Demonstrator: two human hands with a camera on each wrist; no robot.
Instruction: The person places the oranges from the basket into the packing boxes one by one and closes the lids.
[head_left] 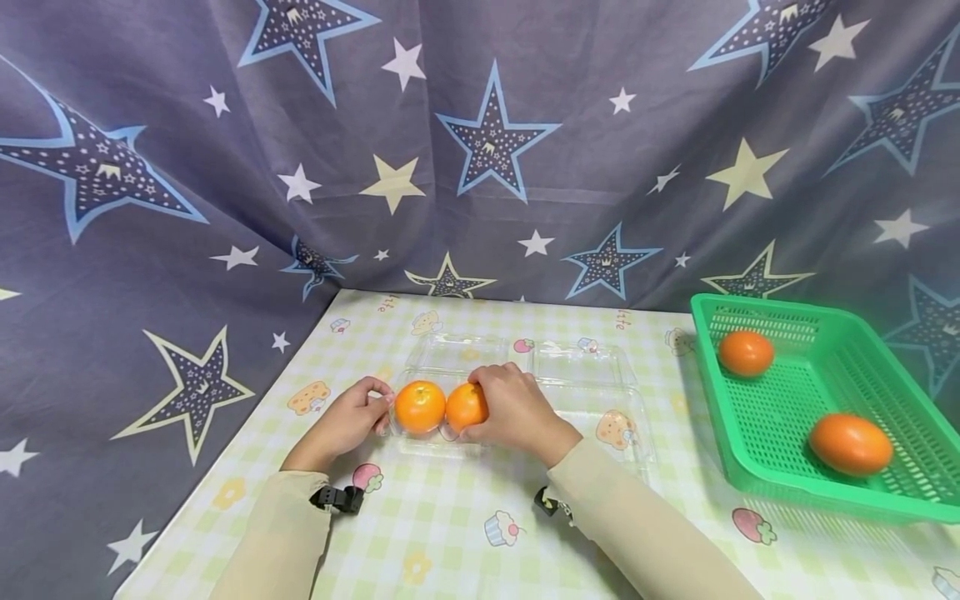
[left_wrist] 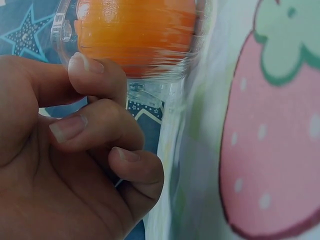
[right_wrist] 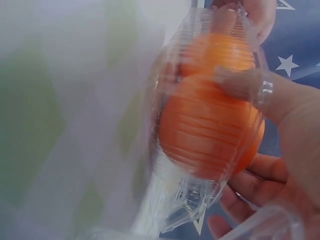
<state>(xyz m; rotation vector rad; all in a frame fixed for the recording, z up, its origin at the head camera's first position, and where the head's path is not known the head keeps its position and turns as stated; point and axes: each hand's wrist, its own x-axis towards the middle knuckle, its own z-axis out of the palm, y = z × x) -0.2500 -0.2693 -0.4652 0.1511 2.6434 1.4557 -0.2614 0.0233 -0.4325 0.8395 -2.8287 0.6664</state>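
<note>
A transparent plastic clamshell box (head_left: 442, 450) lies at the middle of the table, its lid (head_left: 457, 352) folded back. Inside it, a left orange (head_left: 420, 407) and a right orange (head_left: 467, 407) sit side by side. My left hand (head_left: 347, 422) pinches the box's left rim between thumb and index finger, while the other fingers curl loosely in the left wrist view. From the right, my right hand (head_left: 517, 412) grips the right orange. In the right wrist view its thumb (right_wrist: 240, 82) lies over that orange, seen through the box's ribbed wall.
A second transparent box (head_left: 648, 425) lies open just right of my right hand. At the right stands a green basket (head_left: 825, 496) holding one orange (head_left: 746, 353) at its back left and another orange (head_left: 851, 445) near its front. A star-patterned curtain (head_left: 570, 225) hangs behind the table.
</note>
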